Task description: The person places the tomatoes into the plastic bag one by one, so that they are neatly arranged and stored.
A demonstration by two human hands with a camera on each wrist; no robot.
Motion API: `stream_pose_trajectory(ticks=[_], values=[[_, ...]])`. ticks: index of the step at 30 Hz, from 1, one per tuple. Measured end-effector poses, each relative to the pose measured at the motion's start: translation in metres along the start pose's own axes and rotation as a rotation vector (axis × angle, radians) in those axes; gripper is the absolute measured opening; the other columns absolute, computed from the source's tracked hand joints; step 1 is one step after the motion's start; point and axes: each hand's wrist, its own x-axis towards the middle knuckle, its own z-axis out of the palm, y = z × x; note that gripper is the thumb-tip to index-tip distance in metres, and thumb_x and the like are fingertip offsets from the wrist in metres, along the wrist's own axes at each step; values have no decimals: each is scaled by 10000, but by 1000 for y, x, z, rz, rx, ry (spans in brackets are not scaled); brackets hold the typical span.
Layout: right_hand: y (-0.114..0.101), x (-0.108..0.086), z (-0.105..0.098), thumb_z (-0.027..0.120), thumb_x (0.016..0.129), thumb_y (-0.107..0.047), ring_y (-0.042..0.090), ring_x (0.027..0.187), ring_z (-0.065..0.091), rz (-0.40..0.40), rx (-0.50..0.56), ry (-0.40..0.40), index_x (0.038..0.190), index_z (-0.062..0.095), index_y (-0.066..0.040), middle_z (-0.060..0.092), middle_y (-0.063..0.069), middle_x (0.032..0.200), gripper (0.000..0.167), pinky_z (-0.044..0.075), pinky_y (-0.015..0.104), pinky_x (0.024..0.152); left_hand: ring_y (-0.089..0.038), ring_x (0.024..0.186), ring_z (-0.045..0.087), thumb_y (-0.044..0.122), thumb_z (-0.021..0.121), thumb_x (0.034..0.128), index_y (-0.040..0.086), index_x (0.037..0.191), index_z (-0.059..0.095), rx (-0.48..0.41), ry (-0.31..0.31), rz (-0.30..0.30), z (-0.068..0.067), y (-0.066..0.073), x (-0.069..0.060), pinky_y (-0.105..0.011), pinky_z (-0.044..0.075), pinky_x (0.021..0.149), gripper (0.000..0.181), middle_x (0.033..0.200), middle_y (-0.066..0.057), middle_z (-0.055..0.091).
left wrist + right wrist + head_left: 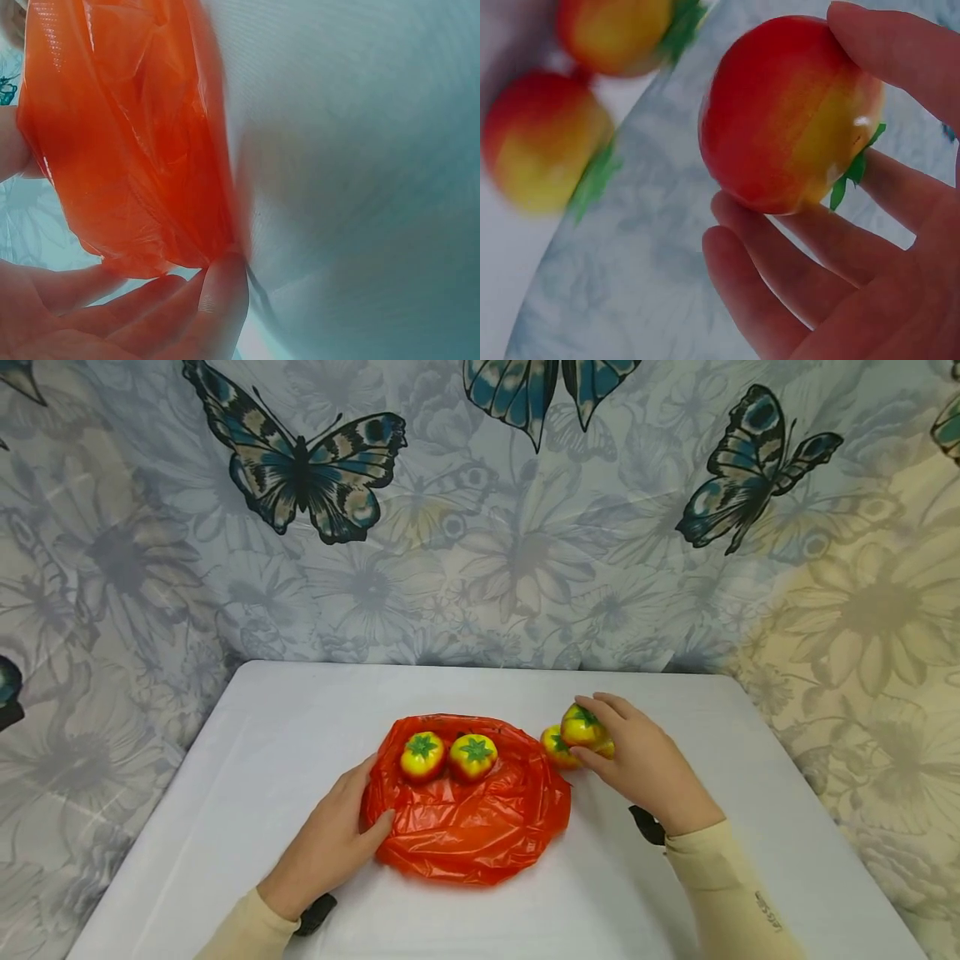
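A crumpled red plastic bag (472, 835) lies on the white table. Two red-and-yellow tomatoes (423, 757) with green star-shaped tops sit within its far rim. My left hand (333, 831) holds the bag's left side, thumb toward the front; in the left wrist view, fingertips (225, 289) touch the red plastic (142, 150). Another such tomato (787, 112) is pinched between the thumb and fingers of my right hand (645, 760), to the right of the bag. Below that hand, two more tomatoes (547, 142) stand on the table, partly hidden in the head view.
The white table (187, 827) reaches back to a cloth backdrop (525, 560) printed with flowers and butterflies. Dark straps or devices (647, 824) show at both wrists.
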Motion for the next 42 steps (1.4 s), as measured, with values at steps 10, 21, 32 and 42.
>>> stream_pose_trajectory(ticks=[10,21,32,42], values=[[-54,3,27,871,929,-353,383,1336,658,-144,56,-36,1563,556,-161,563,170,1574,733,613,560,1050,-397,1499,533,300,731,1021,72,1711,268,2,21,23,2,-2,0,-608,516,1161,862,1670,-175,457],[-113,3,55,871,920,-400,248,1323,674,-283,52,-99,1540,588,-239,594,49,1547,701,612,457,1081,-410,1498,532,312,735,1018,52,1704,281,-3,25,26,0,-2,-1,-607,509,1168,863,1667,-187,460],[-148,2,81,833,956,-405,226,1257,701,-333,66,-202,1575,561,-241,550,96,1552,696,641,416,1026,-384,1456,572,282,722,1024,72,1707,285,-32,40,74,0,-4,-1,-586,542,1147,838,1665,-168,462],[-156,0,100,856,938,-379,187,1282,634,-337,49,-237,1539,582,-252,550,45,1464,672,652,369,993,-371,1435,590,278,721,1027,67,1703,298,-19,43,74,0,-2,-1,-571,554,1137,825,1655,-170,480]])
